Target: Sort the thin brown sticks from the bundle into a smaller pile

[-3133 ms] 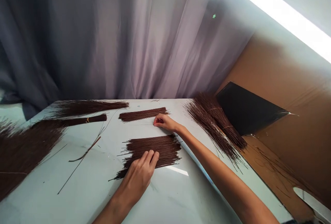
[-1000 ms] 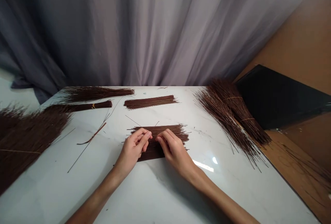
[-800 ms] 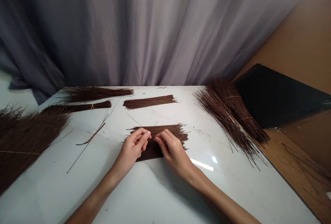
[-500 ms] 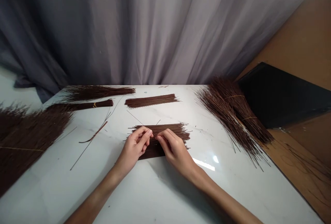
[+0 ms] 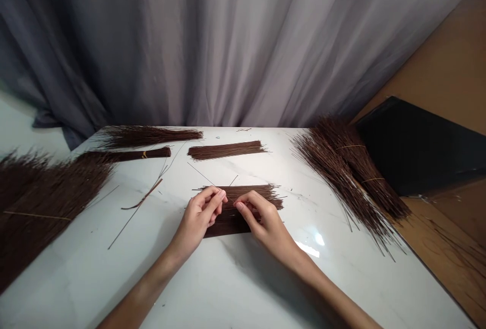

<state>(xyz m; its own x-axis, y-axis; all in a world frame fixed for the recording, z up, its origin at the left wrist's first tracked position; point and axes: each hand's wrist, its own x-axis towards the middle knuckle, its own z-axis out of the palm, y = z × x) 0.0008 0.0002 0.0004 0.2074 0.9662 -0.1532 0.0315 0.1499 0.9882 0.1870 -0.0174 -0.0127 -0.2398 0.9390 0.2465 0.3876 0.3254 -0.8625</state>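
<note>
Over a flat layer of thin brown twigs point(image 5: 261, 193), my two hands meet at fingertip height. My left hand point(image 5: 200, 215) is closed in a pinch on a single thin brown twig point(image 5: 202, 174), whose far end slants up to the left. My right hand point(image 5: 262, 213) is closed too, thumb against forefinger, close to the left fingertips. A fine strand shows faintly between the two pinches. Another short twig end point(image 5: 234, 180) pokes up behind the fingers. Both hands hide the middle of the layer, which lies on the white table point(image 5: 182, 288).
Behind lies a small twig bundle point(image 5: 228, 151). Tied twig bundles stand left point(image 5: 41, 202), back left point(image 5: 152, 154) and right point(image 5: 364, 177). A loose bundle point(image 5: 152, 135) lies at the back edge. Stray twigs point(image 5: 142, 200) lie left. A black panel point(image 5: 413, 147) leans right; a grey curtain point(image 5: 228, 45) hangs behind.
My right hand has shifted slightly right, away from the left fingertips. My left hand keeps its pinch. The whole view has moved a little.
</note>
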